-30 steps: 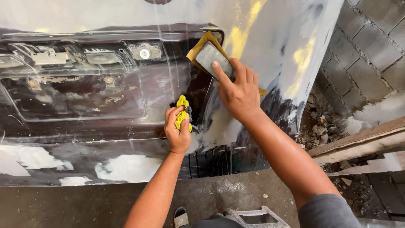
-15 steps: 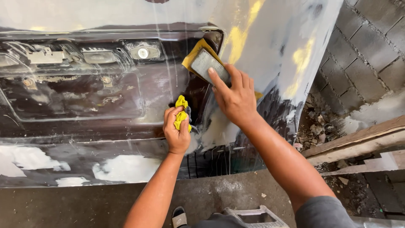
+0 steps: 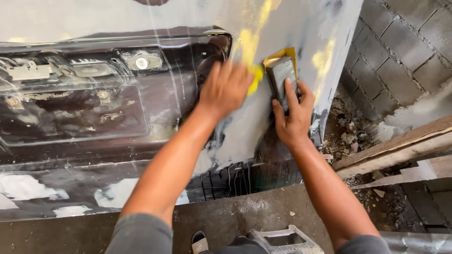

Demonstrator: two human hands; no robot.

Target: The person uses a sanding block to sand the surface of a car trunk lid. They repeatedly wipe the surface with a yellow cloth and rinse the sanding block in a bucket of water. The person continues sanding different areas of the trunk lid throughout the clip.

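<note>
Up has gone my left hand [image 3: 225, 89] from low on the dark car panel [image 3: 94, 113] to the grey sanded patch [image 3: 245, 127], and my right hand [image 3: 293, 117] has slid its sanding block [image 3: 281, 80] over to the right. Left fingers are curled around a yellow rag [image 3: 255, 77], just beside the block, but that hand is blurry. Right fingers lie flat and pressed on the grey block, holding it against the panel, with yellow paper wrapped behind it, near the brick wall [image 3: 400, 61].
</note>
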